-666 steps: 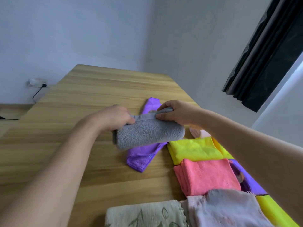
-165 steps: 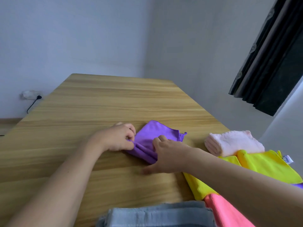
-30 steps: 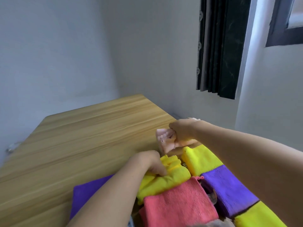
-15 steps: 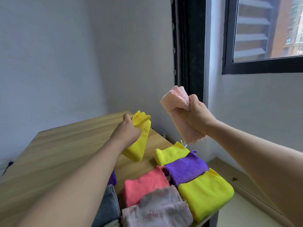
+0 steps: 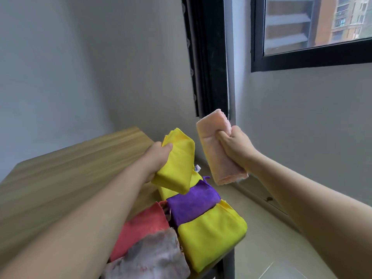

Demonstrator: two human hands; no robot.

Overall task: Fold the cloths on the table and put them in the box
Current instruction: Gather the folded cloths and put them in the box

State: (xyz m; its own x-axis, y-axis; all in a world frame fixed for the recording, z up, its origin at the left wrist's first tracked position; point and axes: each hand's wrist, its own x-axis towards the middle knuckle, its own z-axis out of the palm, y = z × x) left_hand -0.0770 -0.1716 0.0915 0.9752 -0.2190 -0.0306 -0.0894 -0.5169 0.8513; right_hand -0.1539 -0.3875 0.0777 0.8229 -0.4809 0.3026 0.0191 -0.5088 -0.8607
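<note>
My left hand (image 5: 158,158) grips a folded yellow cloth (image 5: 176,166) held up above the table's right end. My right hand (image 5: 234,147) grips a folded pale pink cloth (image 5: 216,152) in the air past the table's edge, to the right of the yellow one. Below them, folded cloths lie in rows on the wooden table (image 5: 70,174): a purple cloth (image 5: 192,204), a second yellow cloth (image 5: 211,232), a red-pink cloth (image 5: 145,226) and a greyish-pink cloth (image 5: 153,258). No box is in view.
The table's right edge runs under the yellow cloth, with a dark table leg (image 5: 227,264) below and tiled floor (image 5: 267,248) beyond. A grey wall, a black curtain (image 5: 205,57) and a window (image 5: 314,27) stand ahead and to the right.
Both hands have lifted their cloths off the table and carried them rightward. My view has swung right toward the window. The yellow cloth now hangs closer to the pink one.
</note>
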